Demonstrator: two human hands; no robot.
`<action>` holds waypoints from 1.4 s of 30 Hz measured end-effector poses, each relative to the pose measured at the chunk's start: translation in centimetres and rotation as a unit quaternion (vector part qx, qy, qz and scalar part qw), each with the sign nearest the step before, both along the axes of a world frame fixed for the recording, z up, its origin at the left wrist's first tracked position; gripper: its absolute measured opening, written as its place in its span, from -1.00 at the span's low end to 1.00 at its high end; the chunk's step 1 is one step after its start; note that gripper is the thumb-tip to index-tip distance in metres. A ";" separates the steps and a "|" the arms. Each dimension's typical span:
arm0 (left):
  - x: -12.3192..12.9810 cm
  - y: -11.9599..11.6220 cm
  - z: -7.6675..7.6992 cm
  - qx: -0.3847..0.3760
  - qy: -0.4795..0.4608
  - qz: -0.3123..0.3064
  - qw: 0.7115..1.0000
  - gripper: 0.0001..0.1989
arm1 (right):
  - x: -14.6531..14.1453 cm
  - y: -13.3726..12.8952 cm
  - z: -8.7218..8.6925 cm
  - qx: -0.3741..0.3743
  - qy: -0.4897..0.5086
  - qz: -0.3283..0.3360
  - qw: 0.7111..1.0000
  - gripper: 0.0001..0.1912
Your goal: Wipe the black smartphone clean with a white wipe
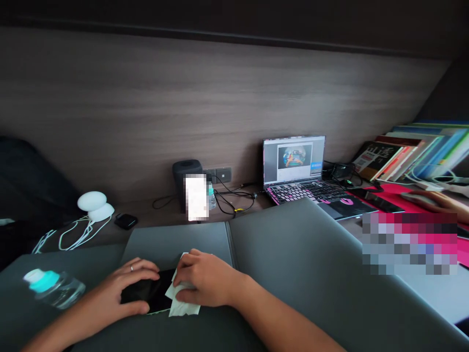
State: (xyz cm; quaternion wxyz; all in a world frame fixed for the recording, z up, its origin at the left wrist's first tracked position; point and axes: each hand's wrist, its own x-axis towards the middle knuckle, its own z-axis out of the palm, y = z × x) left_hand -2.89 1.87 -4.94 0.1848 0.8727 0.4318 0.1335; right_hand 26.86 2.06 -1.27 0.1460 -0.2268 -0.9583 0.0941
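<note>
A black phone-like slab [161, 292] with a glossy face lies flat on the dark grey folder-like mat [286, 254]. Around its left end, my left hand [134, 286] has its thumb at the near edge and its fingers at the far edge, gripping it. A ring shows on one finger. My right hand [205, 278] is closed on a white tissue [185, 308], which rests over the slab's right end. Part of the tissue is hidden under the fingers.
A clear bottle [62, 289] with a turquoise cap lies at the left. Behind are a white lamp-like object [92, 201], a small black case [126, 221], a dark cylinder [179, 183] and cables. An open laptop [293, 168], books [395, 159] and another person's hand [436, 200] are at right.
</note>
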 end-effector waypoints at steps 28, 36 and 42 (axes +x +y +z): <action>0.4 -0.4 0.2 -0.010 0.010 0.022 1.000 -0.57 | -0.1 0.0 0.3 -0.010 -0.004 0.002 1.000 -0.76; 2.2 -1.0 3.0 -0.024 -0.025 -0.013 0.999 -0.63 | -0.1 0.1 0.7 -0.038 0.021 0.005 0.999 -0.85; 2.5 -1.3 3.5 -0.037 -0.016 -0.008 0.999 -0.58 | -0.2 -0.1 0.9 -0.056 0.028 0.026 0.998 -0.83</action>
